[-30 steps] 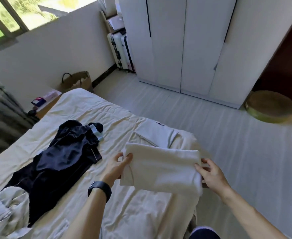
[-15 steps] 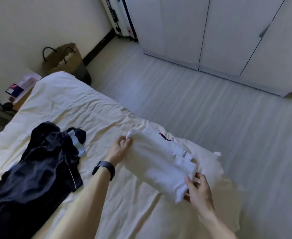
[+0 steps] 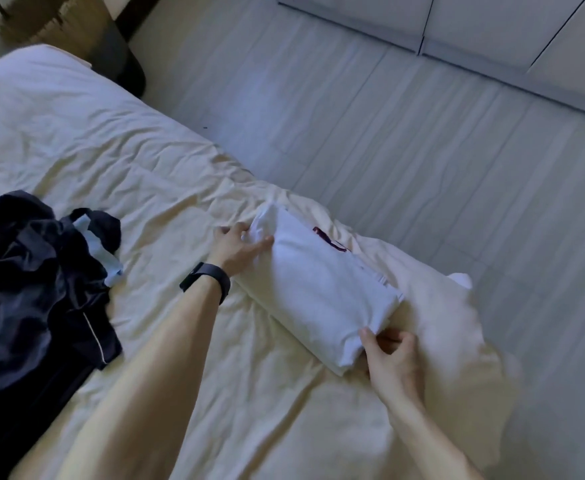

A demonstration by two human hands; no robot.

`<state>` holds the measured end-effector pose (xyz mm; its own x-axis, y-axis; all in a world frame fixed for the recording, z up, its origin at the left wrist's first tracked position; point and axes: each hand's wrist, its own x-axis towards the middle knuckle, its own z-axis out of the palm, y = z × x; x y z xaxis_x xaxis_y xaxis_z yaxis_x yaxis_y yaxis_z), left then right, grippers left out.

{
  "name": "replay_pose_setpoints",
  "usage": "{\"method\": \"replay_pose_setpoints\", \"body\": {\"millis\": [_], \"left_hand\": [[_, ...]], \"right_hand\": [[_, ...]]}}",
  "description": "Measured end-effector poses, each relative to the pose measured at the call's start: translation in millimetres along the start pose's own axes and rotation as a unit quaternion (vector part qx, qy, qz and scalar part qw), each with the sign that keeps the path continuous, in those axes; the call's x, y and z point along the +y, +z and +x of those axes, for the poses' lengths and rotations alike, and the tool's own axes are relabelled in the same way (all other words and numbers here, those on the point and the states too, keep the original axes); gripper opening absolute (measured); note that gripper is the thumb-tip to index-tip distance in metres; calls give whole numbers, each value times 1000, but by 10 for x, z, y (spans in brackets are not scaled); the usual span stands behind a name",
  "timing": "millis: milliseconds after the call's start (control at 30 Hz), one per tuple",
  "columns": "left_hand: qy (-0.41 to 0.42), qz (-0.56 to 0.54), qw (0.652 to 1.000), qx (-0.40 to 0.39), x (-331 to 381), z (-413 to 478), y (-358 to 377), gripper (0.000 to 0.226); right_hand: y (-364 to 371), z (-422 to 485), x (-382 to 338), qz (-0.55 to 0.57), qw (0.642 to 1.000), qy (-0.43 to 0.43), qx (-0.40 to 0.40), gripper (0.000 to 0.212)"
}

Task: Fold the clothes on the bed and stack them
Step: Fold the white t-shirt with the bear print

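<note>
Fingers [image 3: 365,336] pinch folded white garment [image 3: 318,285] — long axis diagonal, near-right to far-left.

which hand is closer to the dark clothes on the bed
Left. The left hand rests on the far end of the folded white shirt, on the side toward the dark clothes. The right hand grips the shirt's near corner, farther away.
</note>
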<state>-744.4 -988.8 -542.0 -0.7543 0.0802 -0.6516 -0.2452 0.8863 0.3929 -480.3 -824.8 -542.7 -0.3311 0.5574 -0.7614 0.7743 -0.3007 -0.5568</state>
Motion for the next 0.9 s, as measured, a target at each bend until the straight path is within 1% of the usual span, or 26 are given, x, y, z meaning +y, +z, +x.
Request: {"method": "replay_pose_setpoints", "body": {"millis": [100,167,233,300,367,433,533,633,800,833,900], "left_hand": [[5,-41,999,-9,-48,-14,10,63],[13,-23,1000,-5,-55,-42,5,63],[19,-17,1000,2,-63,-61,-11,56],[14,-49,999,5,-87,-105,-33,46],[2,-74,997,10,-131,-158,-42,48],[-3,-79,997,26,-198,-210,-8,47],[-2,-76,996,40,-244,-241,112,45],[12,-73,996,55,-220,-247,149,41],[68,-112,981,140,-340,-385,186,38],[64,-119,980,147,-398,-417,226,37],[35,-123,982,137,-506,-426,298,37]], "right_hand": [[39,3,-61,-19,1000,13,-9,33],[60,25,-107,-35,999,12,-16,33],[65,57,-137,-42,999,6,-29,32],[34,84,-154,-38,999,-3,-32,29],[-19,99,-160,-39,999,-23,-26,27],[-47,106,-149,-58,997,-39,-28,25],[-50,152,-104,-74,996,-37,-27,23],[-49,204,-65,-39,999,-32,-11,18],[-25,200,24,-43,997,-60,14,20],[-16,189,31,-51,997,-63,14,19],[4,191,7,-78,995,-64,13,20]]}}
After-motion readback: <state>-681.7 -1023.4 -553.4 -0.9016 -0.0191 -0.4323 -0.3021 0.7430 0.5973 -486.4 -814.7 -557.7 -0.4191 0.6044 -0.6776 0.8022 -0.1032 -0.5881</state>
